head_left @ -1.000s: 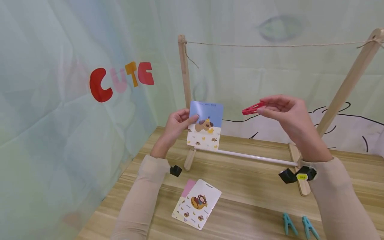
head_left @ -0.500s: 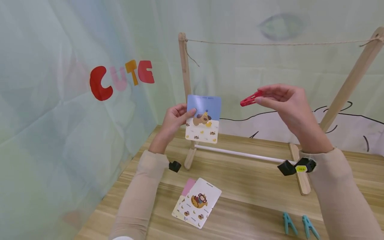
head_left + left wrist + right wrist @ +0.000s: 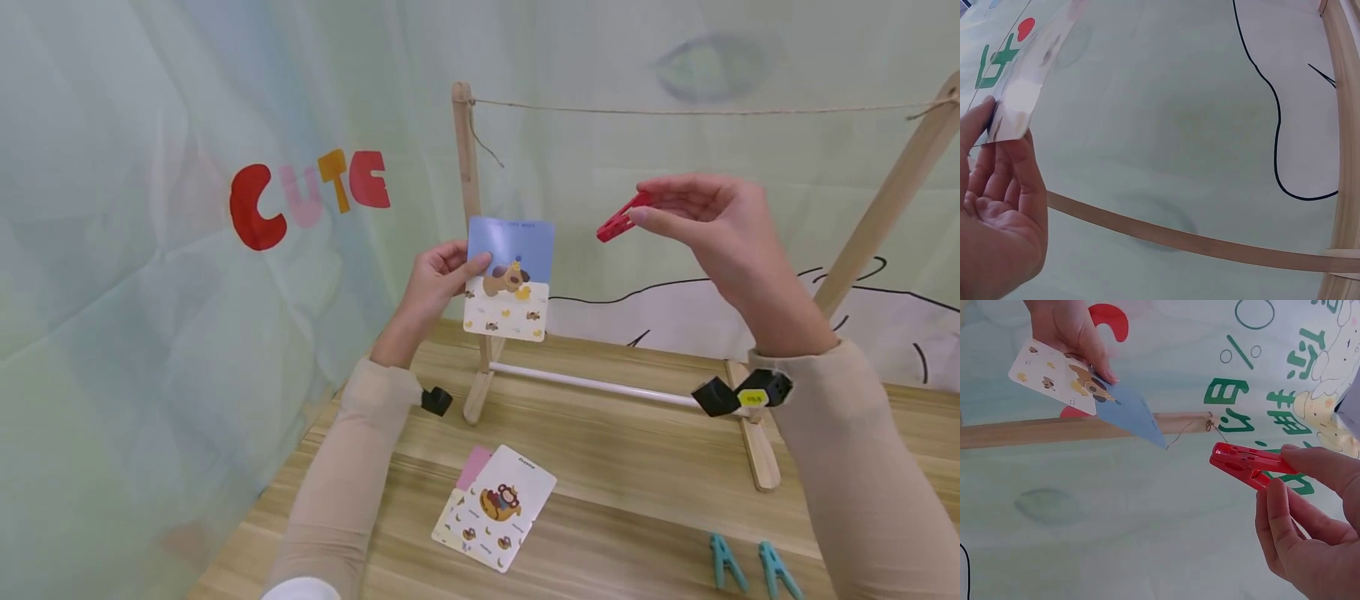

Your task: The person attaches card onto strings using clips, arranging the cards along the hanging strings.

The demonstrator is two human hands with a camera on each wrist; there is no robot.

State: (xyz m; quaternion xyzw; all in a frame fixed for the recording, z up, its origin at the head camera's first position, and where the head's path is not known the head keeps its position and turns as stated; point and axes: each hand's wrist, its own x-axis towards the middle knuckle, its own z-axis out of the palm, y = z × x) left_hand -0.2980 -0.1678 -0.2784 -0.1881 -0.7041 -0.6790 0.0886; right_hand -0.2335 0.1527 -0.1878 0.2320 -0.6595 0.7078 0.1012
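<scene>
My left hand (image 3: 441, 279) pinches a blue and white card (image 3: 508, 282) by its left edge, thumb on the front. A brown cartoon dog is printed on it. The card is held up in front of the rack's left post, below the string (image 3: 675, 111). To the right, my right hand (image 3: 720, 221) holds a red clothespin (image 3: 621, 220) by its handle end between thumb and fingers. Its nose points left and down, toward the card. In the right wrist view the red clothespin (image 3: 1244, 464) and the card (image 3: 1088, 390) hang apart from each other.
String runs between two wooden posts (image 3: 467, 158), joined low by a white rod (image 3: 600, 384). Several cards (image 3: 498, 508) lie overlapped on the wooden table (image 3: 615, 508), a monkey card on top. Two teal clothespins (image 3: 726, 560) stand at the lower right. Fabric with "CUTE" letters (image 3: 258, 207) hangs left.
Both hands have risen toward the string, the left with the card and the right with the red clothespin. The clothespin has tilted more steeply downward. Cards and teal clothespins on the table stay put.
</scene>
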